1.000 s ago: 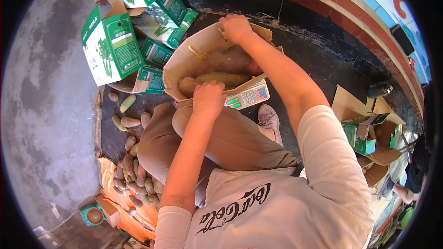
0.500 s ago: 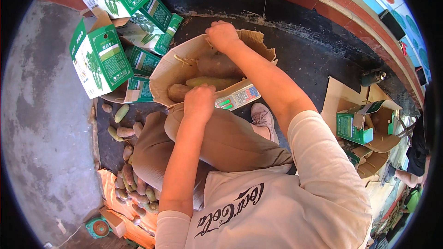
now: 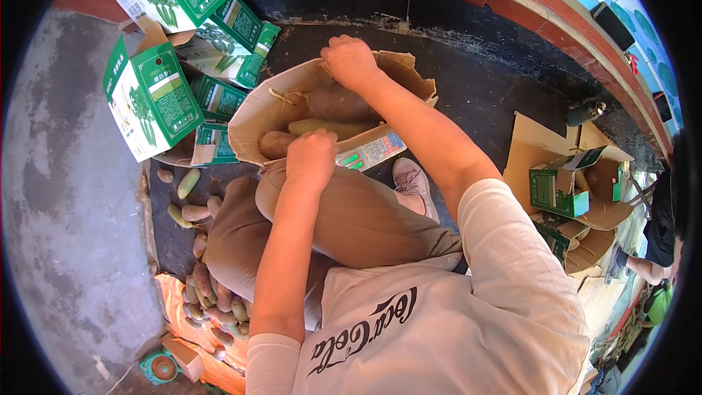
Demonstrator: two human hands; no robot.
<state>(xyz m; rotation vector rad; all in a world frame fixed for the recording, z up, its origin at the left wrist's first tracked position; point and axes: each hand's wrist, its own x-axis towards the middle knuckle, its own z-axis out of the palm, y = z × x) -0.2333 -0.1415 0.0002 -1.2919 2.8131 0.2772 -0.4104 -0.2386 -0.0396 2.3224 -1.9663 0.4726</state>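
Observation:
An opened cardboard box (image 3: 245, 121) with torn upper edges stands in front of my knees. Inside lie big reddish-brown root vegetables (image 3: 338, 102) and a long greenish one (image 3: 329, 129), with thin yellowish string (image 3: 287, 95) near the left end. My right hand (image 3: 351, 64) is closed on the box's far edge. Closed too, my left hand (image 3: 311, 159) grips the near edge, beside my knee. The fingertips of both hands are mostly hidden. Just beyond my left hand, the keypad and green-lit display of a scale (image 3: 371, 151) show by the box's near side.
Green-and-white cartons (image 3: 156, 95) are piled at the left. Several loose root vegetables (image 3: 219, 300) lie on the floor and an orange sheet (image 3: 172, 296). More opened green boxes (image 3: 559, 194) stand at the right, near another person's leg (image 3: 643, 269). A low wall (image 3: 468, 0) curves along the far side.
The whole view has shifted slightly, moving the box and cartons a little leftward in the picture. Both hands stay on the box edges.

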